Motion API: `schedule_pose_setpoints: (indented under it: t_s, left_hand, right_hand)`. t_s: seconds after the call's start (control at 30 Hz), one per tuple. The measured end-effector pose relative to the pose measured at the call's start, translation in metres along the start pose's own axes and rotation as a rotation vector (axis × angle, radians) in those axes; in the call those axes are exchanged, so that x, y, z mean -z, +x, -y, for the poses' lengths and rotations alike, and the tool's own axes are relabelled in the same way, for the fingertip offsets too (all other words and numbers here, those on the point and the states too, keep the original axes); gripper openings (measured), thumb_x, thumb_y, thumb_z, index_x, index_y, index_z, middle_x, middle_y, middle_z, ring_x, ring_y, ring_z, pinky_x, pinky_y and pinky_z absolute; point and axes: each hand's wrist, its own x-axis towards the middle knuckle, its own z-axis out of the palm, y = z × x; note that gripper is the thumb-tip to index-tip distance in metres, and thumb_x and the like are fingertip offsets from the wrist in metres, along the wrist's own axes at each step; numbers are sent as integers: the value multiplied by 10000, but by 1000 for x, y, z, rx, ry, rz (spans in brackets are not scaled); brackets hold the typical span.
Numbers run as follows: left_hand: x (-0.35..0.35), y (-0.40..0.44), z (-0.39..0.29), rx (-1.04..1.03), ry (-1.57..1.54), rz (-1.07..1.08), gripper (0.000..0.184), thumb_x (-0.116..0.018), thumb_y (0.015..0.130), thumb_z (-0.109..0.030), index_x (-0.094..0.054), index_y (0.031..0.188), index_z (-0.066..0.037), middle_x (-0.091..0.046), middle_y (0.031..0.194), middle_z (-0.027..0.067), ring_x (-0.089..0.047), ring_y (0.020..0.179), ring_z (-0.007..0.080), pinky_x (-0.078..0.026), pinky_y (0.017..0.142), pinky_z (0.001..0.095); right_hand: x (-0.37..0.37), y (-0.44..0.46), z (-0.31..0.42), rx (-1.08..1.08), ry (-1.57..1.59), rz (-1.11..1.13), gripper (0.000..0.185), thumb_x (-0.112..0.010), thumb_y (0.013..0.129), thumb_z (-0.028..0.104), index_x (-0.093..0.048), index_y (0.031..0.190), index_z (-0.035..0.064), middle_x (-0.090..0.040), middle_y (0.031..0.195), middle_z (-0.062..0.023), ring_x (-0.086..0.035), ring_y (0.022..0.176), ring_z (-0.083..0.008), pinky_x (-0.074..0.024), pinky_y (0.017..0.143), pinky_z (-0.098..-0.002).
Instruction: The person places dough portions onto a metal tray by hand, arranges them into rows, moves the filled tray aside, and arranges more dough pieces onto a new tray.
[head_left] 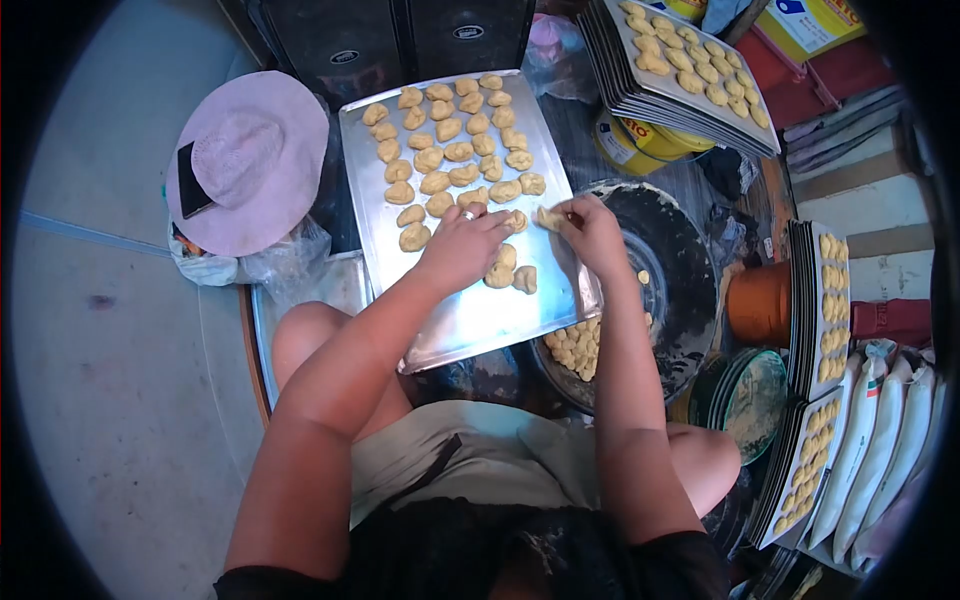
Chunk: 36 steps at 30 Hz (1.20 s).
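A metal baking tray [375, 290] lies in front of my crossed legs, with rows of pale yellow dough pieces [458, 151] across its far part. My left hand [462, 248] is over the tray's middle, a ring on one finger. Its fingers bend around a dough piece [515, 221], partly hiding it. Near the tray's right edge, my right hand [593, 238] pinches another dough piece [549, 218] between thumb and fingers. A few lumps [501, 270] sit close together just below my left hand.
To the right, a wide black basin [690, 270] holds more dough lumps [575, 350], partly under the tray. Stacked trays of dough [700, 65] stand at the back right, others [806, 470] at the right. A pink hat [285, 130] with a dark phone [192, 185] lies left.
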Motion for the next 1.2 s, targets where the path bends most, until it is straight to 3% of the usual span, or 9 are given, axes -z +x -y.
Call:
schedule_pose_setpoints:
  t_s: [0.1, 0.23, 0.37, 0.57, 0.77, 0.83, 0.9, 1.13, 1.2]
  left_hand:
    - [3, -2, -8, 32, -4, 49, 336, -605, 882, -177, -636, 1208, -99, -605, 1244, 59, -527, 1151, 262, -385, 969, 448]
    - [9, -10, -23, 27, -167, 143, 284, -646, 860, -210, -639, 1117, -88, -593, 1103, 105, -579, 1030, 295, -437, 910, 443]
    - [-4, -22, -14, 135, -397, 164, 255, -712, 810, -175, -610, 1017, -67, -589, 1065, 128, -599, 955, 315, -479, 837, 419]
    - [12, -58, -7, 583, -714, -3, 302, -777, 791, -165, -562, 956, -33, -611, 816, 93, -561, 696, 175, -485, 662, 332]
    - [39, -85, 23, 544, -358, -53, 207, -726, 776, -90, -641, 956, -30, -598, 938, 169, -607, 846, 346, -491, 773, 414]
    - [40, -85, 29, 538, -358, -11, 233, -702, 791, -80, -650, 1015, -42, -603, 1001, 174, -613, 938, 381, -499, 844, 435]
    - [40, -85, 27, 529, -320, -40, 237, -691, 799, -87, -652, 1030, -50, -606, 1011, 160, -609, 965, 371, -502, 839, 431]
    - [33, -77, 11, 130, -128, -69, 248, -663, 841, -167, -672, 1072, -77, -630, 1114, 112, -580, 1069, 295, -439, 928, 415]
    - [31, -68, 10, 198, -72, 95, 248, -650, 862, -192, -679, 1087, -92, -635, 1116, 94, -581, 1067, 280, -409, 960, 417]
  right_hand:
    - [-29, 8, -8, 163, -69, -121, 216, -713, 821, 55, -729, 1035, 43, -638, 966, -118, -656, 845, -261, -523, 755, -346]
    - [-31, 5, -12, 148, -61, -170, 289, -716, 813, 58, -700, 1101, 49, -626, 1021, -114, -641, 842, -230, -520, 752, -334]
    - [-5, -33, 12, -87, 151, 279, 565, -832, 702, 192, -620, 1206, 49, -588, 1074, -72, -570, 804, -138, -490, 734, -285]
    - [-50, -66, 60, 108, -152, 346, 672, -833, 687, 399, -598, 1225, 71, -567, 1093, -160, -590, 1002, -347, -486, 878, -431]
    - [-86, -72, 64, 300, -165, 340, 387, -729, 810, 339, -661, 1082, 72, -618, 992, -110, -605, 970, -329, -464, 845, -448]
    - [-104, -63, 63, 202, -88, 128, 304, -708, 828, 291, -672, 1039, 75, -640, 953, -101, -616, 943, -323, -460, 837, -437]
    - [-118, -54, 69, 149, -66, -53, 256, -695, 838, 246, -673, 1028, 75, -667, 923, -116, -632, 902, -322, -461, 832, -430]
    - [-76, -81, 73, 101, -233, 39, 301, -686, 846, 228, -655, 1090, 54, -654, 985, -184, -630, 935, -353, -477, 876, -434]
    - [-71, -74, 63, -73, -133, 154, 324, -685, 839, 217, -639, 1108, 42, -647, 990, -200, -634, 953, -365, -486, 880, -433]
